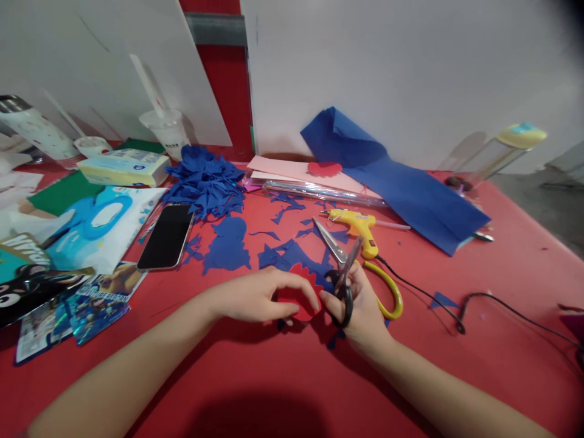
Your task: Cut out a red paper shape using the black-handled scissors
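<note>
My left hand (260,295) has its thumb and fingers curled around a small red paper piece (301,292) with a jagged upper edge. In my right hand (365,310) are black-handled scissors (347,271), their blades pointing up and away from me; the right thumb comes close to the red paper. Just beyond that hand lie yellow-handled scissors (393,298), partly covered by it. Blue paper scraps (292,255) are spread behind and under both hands. A yellow glue gun (356,225) rests past the scissors, its black cord trailing right.
On the left are a phone (166,237), a blue paper heap (205,182), a tissue pack (124,167) and a cup (166,128). A long blue sheet (401,182) leans across the back right. Another red cutout (325,169) sits on pink paper (283,165).
</note>
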A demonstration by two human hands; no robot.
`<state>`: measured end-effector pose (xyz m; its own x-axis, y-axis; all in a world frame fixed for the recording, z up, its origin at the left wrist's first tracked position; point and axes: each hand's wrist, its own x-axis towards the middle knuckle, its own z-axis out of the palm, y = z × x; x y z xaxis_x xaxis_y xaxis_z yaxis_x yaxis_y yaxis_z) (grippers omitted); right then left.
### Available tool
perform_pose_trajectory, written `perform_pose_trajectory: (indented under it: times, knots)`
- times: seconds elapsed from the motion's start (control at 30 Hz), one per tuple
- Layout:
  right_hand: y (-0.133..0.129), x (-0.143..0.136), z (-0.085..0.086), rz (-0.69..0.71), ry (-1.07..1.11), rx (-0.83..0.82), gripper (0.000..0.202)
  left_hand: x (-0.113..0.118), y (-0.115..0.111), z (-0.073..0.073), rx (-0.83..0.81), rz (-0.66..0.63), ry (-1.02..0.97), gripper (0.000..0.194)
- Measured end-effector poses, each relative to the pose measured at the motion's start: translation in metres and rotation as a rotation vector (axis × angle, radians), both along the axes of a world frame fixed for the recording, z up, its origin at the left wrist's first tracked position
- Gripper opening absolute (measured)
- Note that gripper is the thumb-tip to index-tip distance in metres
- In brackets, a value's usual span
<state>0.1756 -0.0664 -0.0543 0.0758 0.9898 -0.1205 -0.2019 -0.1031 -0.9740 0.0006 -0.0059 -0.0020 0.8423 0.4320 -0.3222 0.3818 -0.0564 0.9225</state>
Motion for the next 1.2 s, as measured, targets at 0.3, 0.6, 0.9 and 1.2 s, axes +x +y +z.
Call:
perform_pose_trajectory:
  times: [0.3, 0.6, 0.9, 1.2]
  knots:
    - [0.000, -0.001, -0.002, 0.001, -0.002, -0.023, 0.038, 0.005, -0.003, -0.009, 0.255, 0.135, 0.055, 0.035]
    - [0.000, -0.002, -0.001, 0.067, 0.047, -0.012, 0.034, -0.006, 0.006, 0.002, 0.372, 0.207, 0.123, 0.040]
    - [-0.003, -0.005, -0.001, 0.254, 0.104, -0.094, 0.034, -0.020, 0.011, 0.020, 0.537, 0.308, 0.140, 0.042]
    - [-0.008, -0.002, -0.008, 0.542, 0.153, 0.036, 0.045, -0.030, 0.010, 0.037, 0.502, 0.472, 0.099, 0.038]
